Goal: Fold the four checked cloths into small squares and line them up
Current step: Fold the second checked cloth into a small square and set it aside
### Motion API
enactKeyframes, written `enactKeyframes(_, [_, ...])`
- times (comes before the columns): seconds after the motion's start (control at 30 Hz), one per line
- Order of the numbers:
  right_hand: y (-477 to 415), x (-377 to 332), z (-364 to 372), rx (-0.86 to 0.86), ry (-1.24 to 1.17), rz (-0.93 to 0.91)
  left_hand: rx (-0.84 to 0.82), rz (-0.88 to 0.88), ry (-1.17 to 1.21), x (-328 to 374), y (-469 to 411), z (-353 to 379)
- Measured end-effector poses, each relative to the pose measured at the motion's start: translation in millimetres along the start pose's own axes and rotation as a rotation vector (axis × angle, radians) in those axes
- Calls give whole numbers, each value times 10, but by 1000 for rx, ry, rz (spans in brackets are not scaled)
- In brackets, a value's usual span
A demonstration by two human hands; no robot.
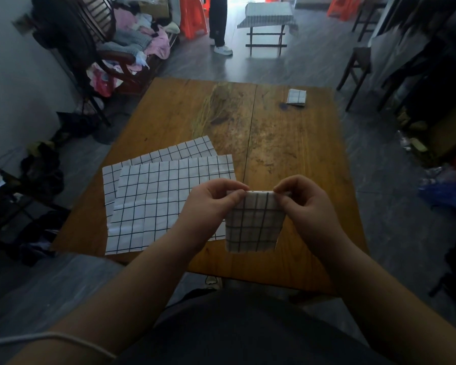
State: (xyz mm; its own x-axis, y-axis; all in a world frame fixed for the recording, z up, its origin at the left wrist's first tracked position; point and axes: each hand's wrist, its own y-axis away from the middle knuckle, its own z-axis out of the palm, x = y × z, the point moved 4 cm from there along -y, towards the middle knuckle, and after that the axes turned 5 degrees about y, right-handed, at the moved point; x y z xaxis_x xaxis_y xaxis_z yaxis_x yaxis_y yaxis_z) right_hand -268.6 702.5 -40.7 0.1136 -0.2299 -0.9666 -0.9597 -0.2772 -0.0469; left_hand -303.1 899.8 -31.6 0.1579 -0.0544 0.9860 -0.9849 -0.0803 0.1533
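Observation:
A partly folded white cloth with black checks (253, 227) hangs above the near part of the wooden table (287, 143). My left hand (211, 204) pinches its top left corner and my right hand (303, 204) pinches its top right corner. Two unfolded checked cloths lie flat on the table's left side, the upper one (166, 196) overlapping the lower one (169, 151). A cloth folded into a small square (297, 97) lies near the far right corner of the table.
A person's legs (217, 22) stand beyond the table next to orange stools (192, 14). A chair heaped with clothes (132, 40) is at the far left. A small covered table (267, 17) and dark stools (356, 67) stand at the back and right.

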Motion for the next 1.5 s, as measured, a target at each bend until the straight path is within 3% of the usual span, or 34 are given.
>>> enactKeyframes(0.33, [44,-58,44,-82,162,95,-4,13,-73,4,91,37])
enactKeyframes(0.57, [133,-6,98,-98,151,132,-76,-113,-160,-103,118,105])
enactKeyframes(0.77, [180,-36,191,-178,268,119,-62,-46,-232,-126,179,66])
enactKeyframes(1.0, [163,-163,329,-123,338,20,-62,45,-278,-129,222,-104])
enactKeyframes(1.27, [9,-269,681,-174,320,64,-22,-26,-190,-262,244,-809])
enactKeyframes(1.5, [-162,-417,1557,-183,513,1,-8,-88,-174,-429,323,-1702])
